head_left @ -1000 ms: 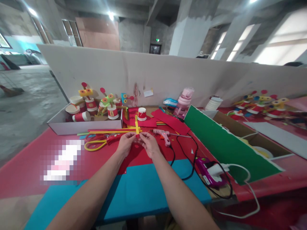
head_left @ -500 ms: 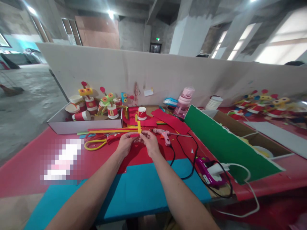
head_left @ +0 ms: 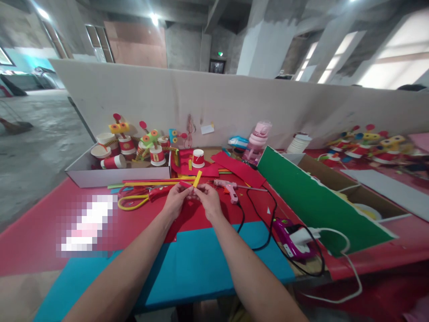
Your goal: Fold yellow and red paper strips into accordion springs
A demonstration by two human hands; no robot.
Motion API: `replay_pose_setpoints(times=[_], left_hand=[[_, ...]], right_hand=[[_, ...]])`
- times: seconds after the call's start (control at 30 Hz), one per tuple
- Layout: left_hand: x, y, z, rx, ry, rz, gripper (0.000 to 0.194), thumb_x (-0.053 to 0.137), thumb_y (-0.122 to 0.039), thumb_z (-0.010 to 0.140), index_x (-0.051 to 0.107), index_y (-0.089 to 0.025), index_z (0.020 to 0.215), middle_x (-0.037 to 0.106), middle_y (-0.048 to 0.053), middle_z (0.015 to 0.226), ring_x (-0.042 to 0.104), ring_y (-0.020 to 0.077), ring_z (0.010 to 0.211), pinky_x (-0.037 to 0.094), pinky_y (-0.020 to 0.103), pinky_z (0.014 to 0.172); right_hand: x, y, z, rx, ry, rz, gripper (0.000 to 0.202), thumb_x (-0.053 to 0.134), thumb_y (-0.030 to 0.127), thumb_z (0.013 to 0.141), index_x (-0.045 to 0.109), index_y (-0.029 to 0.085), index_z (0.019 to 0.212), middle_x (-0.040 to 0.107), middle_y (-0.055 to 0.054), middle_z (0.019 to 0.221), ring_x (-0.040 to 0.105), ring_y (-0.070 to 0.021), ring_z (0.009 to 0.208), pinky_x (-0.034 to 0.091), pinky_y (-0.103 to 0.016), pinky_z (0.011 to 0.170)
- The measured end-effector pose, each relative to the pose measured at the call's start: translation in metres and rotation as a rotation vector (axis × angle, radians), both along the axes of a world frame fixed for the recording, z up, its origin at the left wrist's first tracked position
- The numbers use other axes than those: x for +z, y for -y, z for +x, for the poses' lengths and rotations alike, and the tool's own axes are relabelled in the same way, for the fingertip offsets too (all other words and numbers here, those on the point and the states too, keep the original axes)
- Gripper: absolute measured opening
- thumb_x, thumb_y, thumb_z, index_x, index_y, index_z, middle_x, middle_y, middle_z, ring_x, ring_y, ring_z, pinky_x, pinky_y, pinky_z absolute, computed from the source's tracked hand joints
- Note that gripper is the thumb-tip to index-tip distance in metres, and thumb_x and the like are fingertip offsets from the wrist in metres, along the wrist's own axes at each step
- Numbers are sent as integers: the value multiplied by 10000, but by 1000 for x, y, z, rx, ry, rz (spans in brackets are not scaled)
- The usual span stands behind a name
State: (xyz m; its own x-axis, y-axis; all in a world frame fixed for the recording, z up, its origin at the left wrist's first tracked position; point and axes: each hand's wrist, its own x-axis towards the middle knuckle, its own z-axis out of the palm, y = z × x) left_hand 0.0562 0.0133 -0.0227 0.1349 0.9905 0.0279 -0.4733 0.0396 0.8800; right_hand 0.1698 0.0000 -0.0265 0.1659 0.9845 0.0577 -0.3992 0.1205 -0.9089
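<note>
My left hand [head_left: 174,200] and my right hand [head_left: 209,201] meet above the red table covering, fingers pinched together. A short yellow paper strip [head_left: 197,179] rises from the right fingertips, leaning right. From the left fingertips a red paper strip [head_left: 185,184] slants up to the left. The lower ends of both strips come together at the fingers, where the join is hidden. Just to the left lie scissors with yellow handles [head_left: 134,203]. Close by on the right rests a pink glue gun [head_left: 229,190].
Long paper strips [head_left: 157,182] lie beyond my hands. A white box [head_left: 120,176] holds several paper-cup figures. One red-and-white cup [head_left: 198,158] stands behind. Blue sheet [head_left: 214,264] covers the near edge. Right are a purple power strip [head_left: 293,241], cords and a green-sided box [head_left: 318,201].
The yellow strip has tipped from upright towards the right. The red strip now points up and left instead of lying level at the fingertips. Both hands stay in nearly the same place.
</note>
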Motion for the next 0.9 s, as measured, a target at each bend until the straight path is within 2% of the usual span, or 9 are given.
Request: replay_pose_setpoints(times=[0.17, 0.37, 0.6, 0.9], left_hand=[[-3, -2, -1, -2, -97, 18, 259, 807, -286, 597, 623, -117, 666, 628, 21, 563, 575, 107, 521, 458, 229, 542], [-3, -3, -2, 37, -117, 9, 288, 824, -293, 563, 605, -126, 647, 634, 15, 573, 571, 107, 514, 457, 223, 523], [-4, -2, -2, 52, -97, -6, 278, 812, -290, 591, 584, -139, 643, 612, -2, 557, 567, 104, 510, 455, 215, 508], [1, 0, 0, 37, -74, -17, 288, 818, -289, 572, 587, -138, 655, 616, -3, 575, 579, 107, 536, 453, 218, 529]], right_hand=[[2, 1, 1, 29, 19, -4, 233, 765, 272, 581, 619, 170, 732, 663, 27, 652, 634, -125, 574, 541, -258, 610], [7, 3, 3, 108, -60, -23, 292, 784, 350, 589, 599, 178, 734, 646, 29, 650, 648, -133, 591, 573, -293, 631], [2, 0, 3, 59, -133, -55, 347, 820, 336, 546, 598, 171, 755, 651, 17, 617, 667, -156, 581, 589, -312, 615], [0, -1, 2, 39, -181, -81, 364, 836, 303, 536, 586, 170, 765, 658, 12, 611, 667, -161, 570, 602, -335, 629]])
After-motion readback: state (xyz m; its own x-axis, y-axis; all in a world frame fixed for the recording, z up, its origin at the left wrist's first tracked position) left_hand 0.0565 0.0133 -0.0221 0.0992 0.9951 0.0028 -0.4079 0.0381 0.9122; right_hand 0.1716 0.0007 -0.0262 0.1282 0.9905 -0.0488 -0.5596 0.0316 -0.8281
